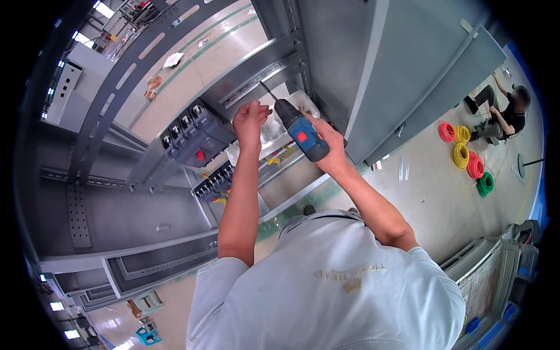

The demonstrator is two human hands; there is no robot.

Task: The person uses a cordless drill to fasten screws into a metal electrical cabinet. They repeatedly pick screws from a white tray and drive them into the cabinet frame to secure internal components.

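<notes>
My right hand (331, 143) is wrapped round a blue and black cordless drill (302, 133), gripping it from the right. Its long thin bit (268, 90) points up and to the left, toward a slotted metal rail (259, 81) in the grey cabinet frame. Just left of the drill's chuck, my left hand (251, 121) is raised with its fingers curled into a pinch. Whatever those fingers hold, if anything, is too small to make out. Left of that hand sits a dark grey circuit breaker (200, 140) with a red button, mounted in the frame.
A grey cabinet door (402, 76) stands open on the right. Smaller breakers (214, 184) with yellow wires sit below the large one. A white tray (304, 104) is behind the drill. Farther right, coloured wire coils (461, 156) lie near a seated person (504, 116).
</notes>
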